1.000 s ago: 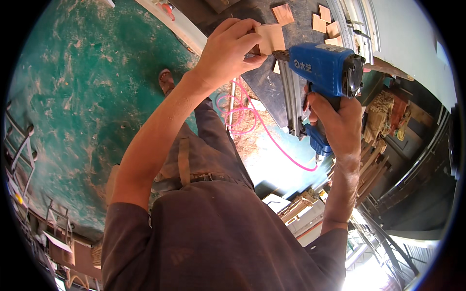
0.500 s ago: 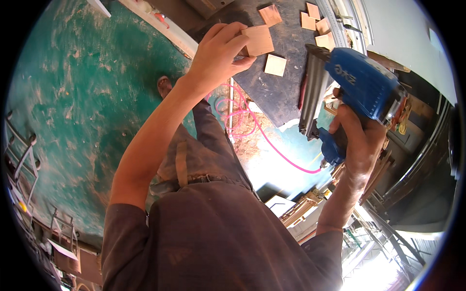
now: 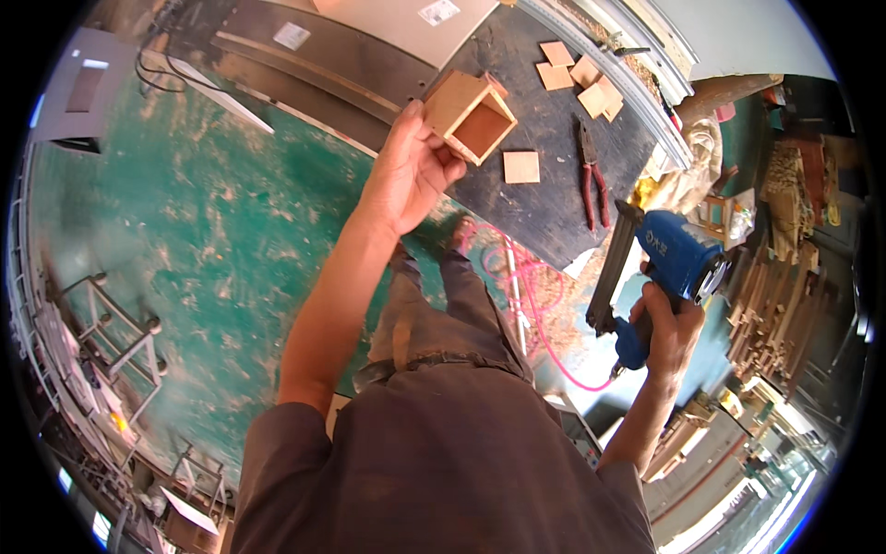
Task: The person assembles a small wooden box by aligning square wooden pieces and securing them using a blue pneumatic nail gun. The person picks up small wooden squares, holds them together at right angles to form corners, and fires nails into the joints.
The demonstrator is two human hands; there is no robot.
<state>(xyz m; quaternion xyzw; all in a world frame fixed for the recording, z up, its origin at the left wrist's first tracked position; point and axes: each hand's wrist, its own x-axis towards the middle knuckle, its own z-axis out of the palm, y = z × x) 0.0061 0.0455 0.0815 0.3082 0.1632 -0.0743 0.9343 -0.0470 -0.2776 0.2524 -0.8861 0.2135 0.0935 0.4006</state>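
My left hand [image 3: 406, 180] grips a small wooden box [image 3: 454, 103] by its side, above the bench's edge. The box is tilted, and its hollow inside faces me. In my right hand [image 3: 672, 334] is a blue nail gun [image 3: 681, 254], held by the handle off the bench's right corner, its dark magazine pointing away from my body. A pink air hose [image 3: 554, 369] runs from the handle's base. Between the two hands, a square wooden piece [image 3: 521, 167] and red-handled pliers [image 3: 592, 175] lie on the dark bench top [image 3: 544, 217].
Several wooden squares [image 3: 598, 96] lie loosely grouped at the bench's far side, beside a metal rail [image 3: 637, 97]. Large panels [image 3: 369, 55] stand at the far left of the bench. Metal-framed trolleys [image 3: 125, 337] are on the green floor [image 3: 231, 240]. Timber strips [image 3: 775, 309] are piled at right.
The wooden box has been turned in my left hand, so its hollow now shows. My right hand has drawn the nail gun away from the bench, uncovering the pliers. The view has shifted.
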